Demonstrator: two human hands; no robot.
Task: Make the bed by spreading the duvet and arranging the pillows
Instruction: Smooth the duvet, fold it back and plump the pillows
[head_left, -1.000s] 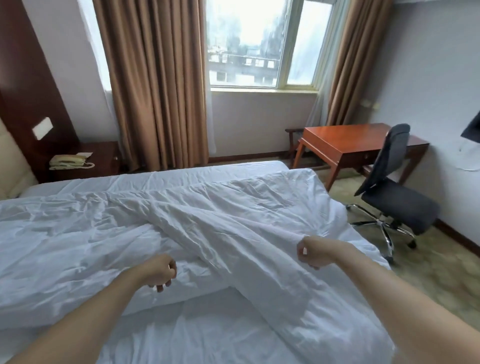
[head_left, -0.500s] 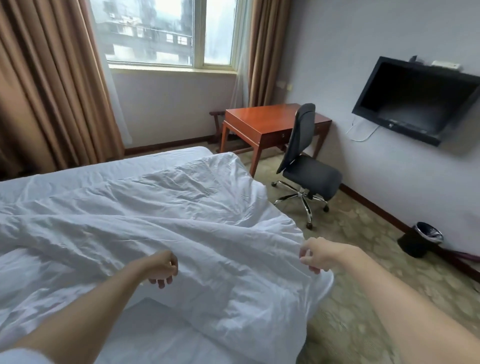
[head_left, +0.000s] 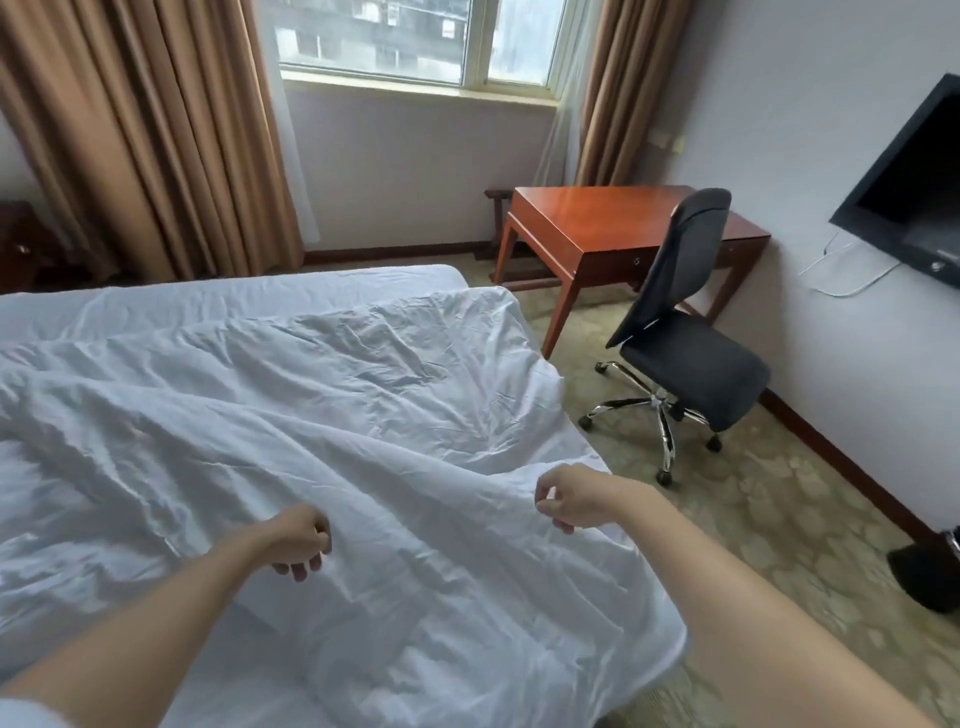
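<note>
The left hand (head_left: 300, 540) is curled, fingers bent under, apparently pinching a fold of the duvet (head_left: 322, 415); the grip itself is hidden. The right hand (head_left: 569, 503) hangs half open over the duvet's edge, thumb and forefinger close but holding nothing visible. The duvet is white and heavily creased, lying crooked across the bed (head_left: 234, 291), one corner draping over the bed's right side. Bare sheet shows along the far edge. A chair (head_left: 685, 332) stands on the floor beyond.
</note>
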